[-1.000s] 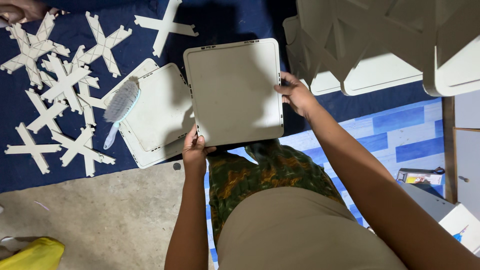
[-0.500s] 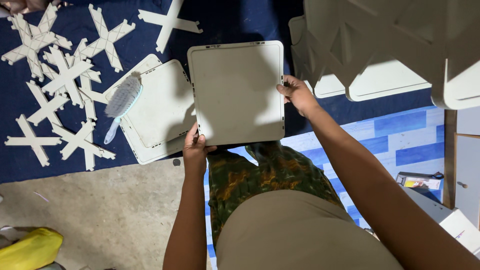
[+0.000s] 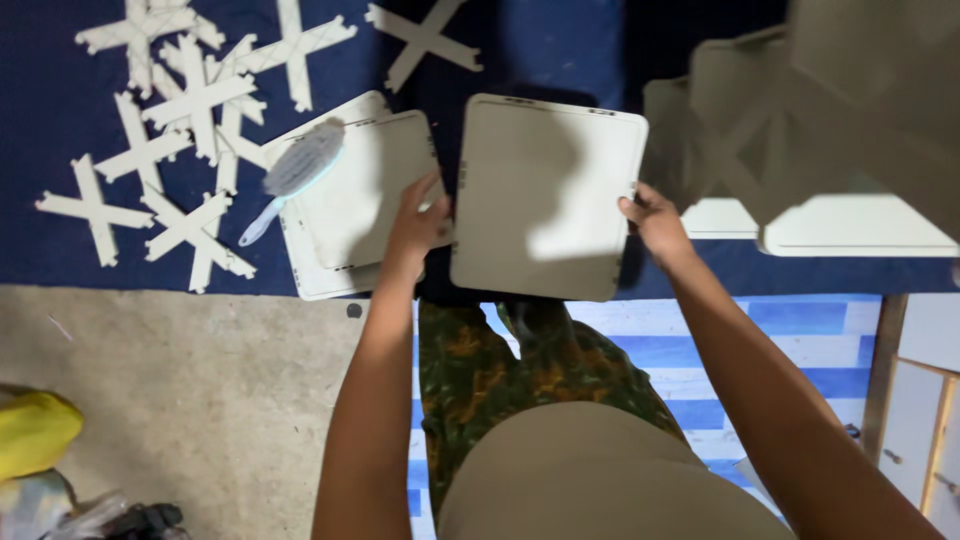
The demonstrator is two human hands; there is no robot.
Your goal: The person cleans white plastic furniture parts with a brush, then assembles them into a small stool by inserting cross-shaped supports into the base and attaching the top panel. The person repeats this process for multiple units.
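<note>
Panel point(image 3: 545, 195) smooth matt plastic; blue cloth point(image 3: 560, 45) underneath; floor point(image 3: 200, 400) rough concrete

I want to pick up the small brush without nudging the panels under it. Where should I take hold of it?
Probably by the slim light-blue handle of the brush, coming from the lower left. The brush lies slanted on the stacked panels, bristle head up and right, and the handle end sticks out past the stack's edge over the blue mat, so fingers can close around it there.

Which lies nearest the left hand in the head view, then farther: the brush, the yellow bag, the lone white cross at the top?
From the left hand:
1. Brush, just left of it, on the stacked panels.
2. Lone white cross, above it, on the blue cloth.
3. Yellow bag, far lower left, on the bare floor.
</note>
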